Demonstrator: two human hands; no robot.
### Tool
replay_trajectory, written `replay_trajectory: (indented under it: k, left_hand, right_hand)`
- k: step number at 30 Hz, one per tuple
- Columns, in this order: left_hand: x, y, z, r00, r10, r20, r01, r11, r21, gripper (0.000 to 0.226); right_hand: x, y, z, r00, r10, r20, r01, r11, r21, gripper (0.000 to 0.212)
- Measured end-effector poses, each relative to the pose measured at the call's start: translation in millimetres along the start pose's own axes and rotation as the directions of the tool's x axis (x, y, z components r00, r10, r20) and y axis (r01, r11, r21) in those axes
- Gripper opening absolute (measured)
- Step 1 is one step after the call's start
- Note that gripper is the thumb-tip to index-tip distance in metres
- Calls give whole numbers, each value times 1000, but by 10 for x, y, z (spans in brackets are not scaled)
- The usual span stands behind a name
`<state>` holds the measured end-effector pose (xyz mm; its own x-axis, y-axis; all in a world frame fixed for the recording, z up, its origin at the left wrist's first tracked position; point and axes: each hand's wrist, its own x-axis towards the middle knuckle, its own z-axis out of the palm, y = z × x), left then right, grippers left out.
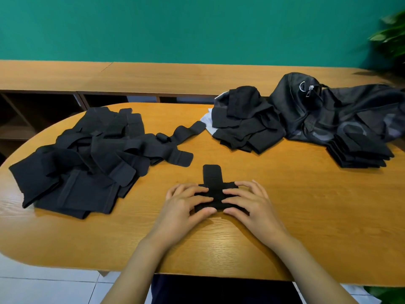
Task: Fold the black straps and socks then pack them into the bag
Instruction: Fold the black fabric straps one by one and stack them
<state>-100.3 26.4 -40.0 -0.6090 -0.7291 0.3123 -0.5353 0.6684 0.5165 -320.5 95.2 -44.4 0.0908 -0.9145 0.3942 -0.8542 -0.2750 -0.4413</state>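
Nearest, the left hand [186, 202] and right hand [252, 202] both grasp one folded strap [215, 195] on the wooden table [285, 227]. The curled fingers press its top and the thumbs sit at its near edge. One end tab [212, 174] sticks out flat on the far side, not yet folded in. The likely trouble is here: the layered bundle looks springy, so if either hand lets go before the tab is tucked, it may open up and need refolding.

Further left lies the heap of unfolded straps [87, 159], crossed over one another. One loose strap [186, 132] trails toward the middle of the table. Pulling a single strap from that tangle could drag its neighbours along, and the heap's left part lies near the table edge, so some could slide off.

To the right, a stack of folded straps [359, 153] rests against the black mesh bag [328, 110]. It could fan apart if lifted by one side. What I take for the sock pile [245, 123] sits further back, touching the bag, with something white [208, 119] under it.

The bag lies slumped. Its zipper pull [310, 89] shows, but whether its mouth is open I cannot tell. Packing one-handed into a collapsed bag may undo the folds.
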Motion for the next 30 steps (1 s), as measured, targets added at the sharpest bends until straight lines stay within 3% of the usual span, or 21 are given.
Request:
replay_trajectory:
  k: [5, 8, 14, 22, 25, 30]
  left_hand:
    - [105, -8, 16, 998, 60, -14, -59, 996, 64, 52]
    - [146, -29, 47, 997, 35, -69, -36, 999, -7, 39]
    - [121, -70, 78, 993, 25, -115, -33, 997, -72, 39]
    - [119, -35, 48, 995, 17, -94, -26, 995, -99, 48]
    - [119, -25, 42, 997, 20, -77, -27, 996, -88, 50]
    - [125, -15, 34, 996, 39, -81, -47, 995, -88, 34]
  right_hand:
    - [67, 51, 2, 999, 40, 3, -40, 999, 8, 37]
    - [106, 19, 31, 999, 39, -11, -40, 999, -7, 38]
    - [92, 11, 39, 999, -19, 28, 21, 998, -58, 54]
    - [117, 40, 47, 999, -18, -42, 19, 999, 26, 33]
    - [118, 44, 48, 999, -23, -48, 26, 998, 50, 33]
    - [108, 39, 49, 998, -8, -58, 12, 997, 70, 41]
